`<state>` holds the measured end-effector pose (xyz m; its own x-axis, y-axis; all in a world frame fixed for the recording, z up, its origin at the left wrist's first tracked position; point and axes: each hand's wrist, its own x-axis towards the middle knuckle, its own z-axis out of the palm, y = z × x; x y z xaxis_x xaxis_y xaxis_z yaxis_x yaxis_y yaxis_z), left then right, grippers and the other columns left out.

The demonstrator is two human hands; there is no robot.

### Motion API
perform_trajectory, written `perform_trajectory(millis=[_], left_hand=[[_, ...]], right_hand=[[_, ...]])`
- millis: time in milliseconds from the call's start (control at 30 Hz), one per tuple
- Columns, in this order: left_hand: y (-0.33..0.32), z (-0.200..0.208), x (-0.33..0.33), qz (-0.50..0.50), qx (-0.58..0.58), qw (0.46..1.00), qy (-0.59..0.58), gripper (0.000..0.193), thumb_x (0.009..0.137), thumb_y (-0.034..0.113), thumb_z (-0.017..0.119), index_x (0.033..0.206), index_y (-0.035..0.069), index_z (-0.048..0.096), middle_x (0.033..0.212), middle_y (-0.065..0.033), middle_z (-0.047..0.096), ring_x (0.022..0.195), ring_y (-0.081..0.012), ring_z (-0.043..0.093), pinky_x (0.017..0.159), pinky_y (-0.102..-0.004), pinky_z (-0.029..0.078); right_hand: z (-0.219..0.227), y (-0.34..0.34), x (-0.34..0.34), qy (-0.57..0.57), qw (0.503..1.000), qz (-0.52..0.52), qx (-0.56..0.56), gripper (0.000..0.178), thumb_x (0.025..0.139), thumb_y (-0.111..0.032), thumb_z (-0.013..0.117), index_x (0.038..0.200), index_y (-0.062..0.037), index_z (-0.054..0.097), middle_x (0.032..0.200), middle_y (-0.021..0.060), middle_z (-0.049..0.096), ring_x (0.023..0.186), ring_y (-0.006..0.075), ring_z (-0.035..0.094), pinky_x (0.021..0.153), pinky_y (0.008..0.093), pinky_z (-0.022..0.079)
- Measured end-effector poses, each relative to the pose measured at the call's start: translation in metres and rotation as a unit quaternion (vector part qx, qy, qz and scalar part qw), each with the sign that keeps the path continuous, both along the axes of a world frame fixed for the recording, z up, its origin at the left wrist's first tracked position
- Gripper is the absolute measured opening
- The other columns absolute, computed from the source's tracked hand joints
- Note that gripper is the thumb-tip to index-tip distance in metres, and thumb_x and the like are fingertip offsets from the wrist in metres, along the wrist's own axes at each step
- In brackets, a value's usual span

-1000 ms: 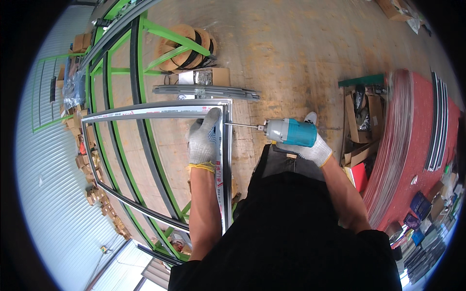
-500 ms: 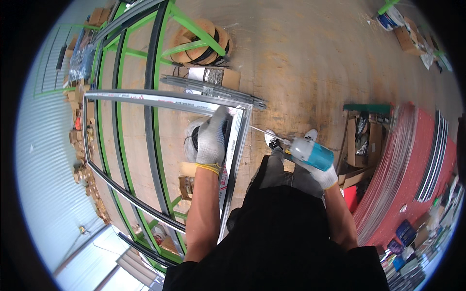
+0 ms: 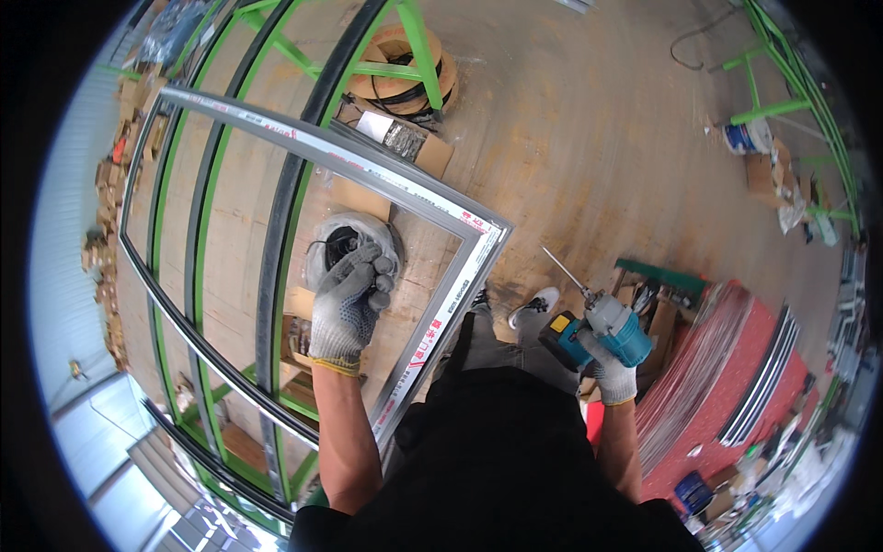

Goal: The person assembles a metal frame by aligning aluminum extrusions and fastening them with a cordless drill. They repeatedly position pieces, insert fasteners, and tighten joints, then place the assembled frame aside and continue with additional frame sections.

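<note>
A large grey window frame [image 3: 457, 299], with printed protective film along its faces, lies across a green rack [image 3: 190, 248] whose bars have black padding. My left hand [image 3: 342, 317], in a white knit glove with a grey palm, is over the frame's opening near its right end. Its fingers are curled together, and anything inside them is hidden. In my gloved right hand [image 3: 613, 375] is a teal and grey cordless drill [image 3: 624, 329] with a long thin bit, held right of the frame. The bit points up and left, apart from the frame.
Below the opening sits a plastic bag [image 3: 386, 241] with a black coil inside. Beyond the frame are a cable spool [image 3: 437, 78] and a cardboard box [image 3: 434, 155]. On my right stands a red stack [image 3: 708, 396] wrapped in film. Another green rack [image 3: 777, 109] is at far right.
My left hand has let go of the frame's corner and moved left, fingers curling. The drill has moved right, its bit away from the frame's edge. The whole view has turned somewhat.
</note>
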<state>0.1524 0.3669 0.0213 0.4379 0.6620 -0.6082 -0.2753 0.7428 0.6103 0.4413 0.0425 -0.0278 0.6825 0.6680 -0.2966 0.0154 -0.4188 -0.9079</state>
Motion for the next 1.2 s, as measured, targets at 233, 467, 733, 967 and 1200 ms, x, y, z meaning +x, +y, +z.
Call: perform_trajectory(millis=[233,467,733,967,1200], left_hand=[[-0.021,0.021,0.005,0.042,0.015,0.992,-0.115,0.036,0.103,0.023,0.067,0.126,-0.004,0.061,0.084,-0.0109,0.065,0.065,-0.018,0.059,0.049,-0.0271,0.039],[-0.056,0.046,0.033,0.147,0.029,0.983,-0.102,0.043,0.097,0.024,0.073,0.126,-0.007,0.063,0.08,-0.0098,0.06,0.066,-0.02,0.056,0.055,-0.0298,0.043],[-0.107,0.064,0.127,0.291,-0.039,0.954,0.061,0.036,0.102,0.027,0.071,0.12,-0.002,0.063,0.102,-0.0196,0.073,0.064,-0.0183,0.061,0.047,-0.0242,0.042],[-0.127,0.048,0.228,0.478,-0.152,0.865,0.003,0.021,0.106,0.028,0.068,0.103,0.007,0.064,0.074,-0.0067,0.064,0.052,-0.0147,0.051,0.044,-0.0244,0.037],[-0.128,0.03,0.273,0.599,-0.111,0.788,-0.091,0.023,0.106,0.031,0.069,0.097,0.01,0.064,0.07,-0.0022,0.058,0.052,-0.0143,0.049,0.044,-0.0253,0.037]], right_hand=[[0.034,0.062,0.043,-0.149,0.981,0.115,0.043,0.026,0.089,-0.004,0.083,0.114,-0.0073,0.077,0.106,0.0037,0.077,0.095,0.0169,0.072,0.085,0.0336,0.058],[0.023,0.125,0.107,0.038,0.99,0.132,-0.022,0.029,0.089,-0.005,0.084,0.117,-0.007,0.076,0.111,0.0035,0.077,0.099,0.0167,0.072,0.087,0.034,0.058],[0.011,0.227,0.187,-0.013,0.919,0.391,0.046,0.042,0.077,-0.017,0.096,0.112,-0.0043,0.077,0.108,0.0082,0.078,0.096,0.0238,0.076,0.084,0.0364,0.061],[0.024,0.301,0.238,-0.141,0.699,0.687,0.138,0.042,0.076,-0.014,0.093,0.113,-0.0036,0.077,0.107,0.014,0.078,0.096,0.0329,0.077,0.084,0.038,0.061],[0.038,0.342,0.239,-0.084,0.599,0.781,0.157,0.035,0.078,-0.008,0.089,0.111,-0.0044,0.078,0.108,0.0159,0.078,0.096,0.0343,0.076,0.083,0.0381,0.06]])
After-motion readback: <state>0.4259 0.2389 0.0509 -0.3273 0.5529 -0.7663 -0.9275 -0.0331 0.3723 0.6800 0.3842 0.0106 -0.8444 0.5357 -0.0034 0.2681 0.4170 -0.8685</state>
